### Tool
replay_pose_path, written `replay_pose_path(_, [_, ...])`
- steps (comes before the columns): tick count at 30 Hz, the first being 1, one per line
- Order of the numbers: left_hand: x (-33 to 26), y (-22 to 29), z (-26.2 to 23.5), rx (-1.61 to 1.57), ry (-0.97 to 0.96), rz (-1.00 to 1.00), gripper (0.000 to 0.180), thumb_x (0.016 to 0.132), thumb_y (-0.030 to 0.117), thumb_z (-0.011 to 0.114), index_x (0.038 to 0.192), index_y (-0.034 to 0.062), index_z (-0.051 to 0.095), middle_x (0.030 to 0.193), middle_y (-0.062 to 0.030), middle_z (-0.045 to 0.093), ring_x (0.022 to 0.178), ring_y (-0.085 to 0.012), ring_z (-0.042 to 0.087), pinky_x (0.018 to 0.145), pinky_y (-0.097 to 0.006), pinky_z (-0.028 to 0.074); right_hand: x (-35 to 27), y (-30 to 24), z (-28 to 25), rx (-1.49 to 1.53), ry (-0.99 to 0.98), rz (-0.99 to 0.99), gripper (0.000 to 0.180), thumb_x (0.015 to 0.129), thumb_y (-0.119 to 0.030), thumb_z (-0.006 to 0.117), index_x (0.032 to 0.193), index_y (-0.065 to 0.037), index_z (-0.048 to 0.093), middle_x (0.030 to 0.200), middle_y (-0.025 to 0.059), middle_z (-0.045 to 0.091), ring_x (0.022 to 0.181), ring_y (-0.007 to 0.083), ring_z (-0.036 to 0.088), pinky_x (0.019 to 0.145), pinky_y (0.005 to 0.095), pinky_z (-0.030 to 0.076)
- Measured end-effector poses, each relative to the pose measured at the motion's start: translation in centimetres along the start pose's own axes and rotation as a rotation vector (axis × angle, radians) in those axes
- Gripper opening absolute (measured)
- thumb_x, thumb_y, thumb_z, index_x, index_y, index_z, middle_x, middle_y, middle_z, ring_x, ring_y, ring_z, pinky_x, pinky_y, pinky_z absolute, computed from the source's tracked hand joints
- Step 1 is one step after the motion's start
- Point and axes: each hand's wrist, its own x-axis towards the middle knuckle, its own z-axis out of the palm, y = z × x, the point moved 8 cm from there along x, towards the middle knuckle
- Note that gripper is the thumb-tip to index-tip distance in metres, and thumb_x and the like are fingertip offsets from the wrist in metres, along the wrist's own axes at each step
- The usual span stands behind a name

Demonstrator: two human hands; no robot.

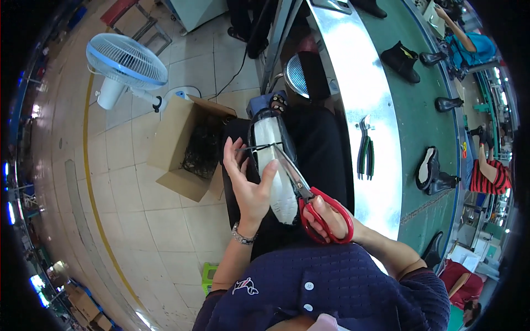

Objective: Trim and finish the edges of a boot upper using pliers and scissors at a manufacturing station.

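So I've got a boot (276, 165) lying sole-up across my lap, white sole facing me, black upper underneath. My left hand (249, 182) is cupped against its left side, thumb pressed on the sole and fingers half open, with a thin black thread (255, 147) running across the sole near my fingertips. My right hand (326, 218) is closed through the red handles of a pair of scissors (309, 198), gripping them firmly, and the blades lie over the sole pointing up toward that thread.

On the floor to my left there's an open cardboard box (179, 149) with a tangled heap of dark thread scraps (201, 149) inside; can't make out anything else in it. A white standing fan (124, 63) is behind the box. To my right, green-handled pliers (365, 151) rest on the shiny metal desk (359, 83), and more black boots (433, 171) sit on the green conveyor belt (430, 110) beyond it.
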Motion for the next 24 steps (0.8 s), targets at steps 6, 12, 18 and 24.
replay_pose_path(6, [0.8, 4.0, 1.6, 0.487, -0.081, 0.26, 0.065, 0.083, 0.018, 0.073, 0.14, 0.0028, 0.046, 0.149, -0.0188, 0.037, 0.137, -0.0353, 0.035, 0.11, -0.044, 0.03, 0.2, 3.6, -1.6, 0.047, 0.109, -0.01, 0.048, 0.099, -0.046, 0.049, 0.081, -0.004, 0.06, 0.06, 0.0007, 0.05, 0.058, 0.0102, 0.049, 0.051, 0.0322, 0.04])
replay_pose_path(12, [0.4, 7.7, 4.1, 0.871, -0.097, 0.658, 0.016, 0.093, 0.008, 0.06, 0.095, -0.0045, 0.069, 0.123, -0.0183, 0.06, 0.125, -0.04, 0.046, 0.1, -0.047, 0.041, -4.1, -1.5, -7.5, -0.247, 0.499, -0.437, 0.054, 0.092, -0.056, 0.055, 0.096, -0.001, 0.057, 0.066, 0.017, 0.056, 0.062, 0.0274, 0.056, 0.059, 0.0396, 0.042])
replay_pose_path(18, [-0.2, 6.4, 2.7, 0.776, 0.013, 0.811, 0.018, 0.096, 0.007, 0.056, 0.087, -0.0082, 0.061, 0.076, -0.0174, 0.053, 0.077, -0.035, 0.053, 0.072, -0.044, 0.043, -10.1, 5.5, -16.1, -0.331, 1.163, -0.255, 0.048, 0.086, -0.05, 0.065, 0.087, -0.003, 0.057, 0.08, 0.0183, 0.065, 0.073, 0.0344, 0.064, 0.064, 0.0424, 0.048])
replay_pose_path(24, [0.7, 5.6, 1.3, 0.885, 0.201, 0.691, 0.022, 0.099, 0.009, 0.053, 0.09, -0.0076, 0.064, 0.074, -0.0115, 0.05, 0.067, -0.0243, 0.05, 0.061, -0.037, 0.042, -16.2, 14.8, -22.2, -0.573, 1.469, 0.003, 0.047, 0.081, -0.038, 0.07, 0.11, -0.002, 0.062, 0.097, 0.0175, 0.067, 0.091, 0.034, 0.065, 0.078, 0.0427, 0.053])
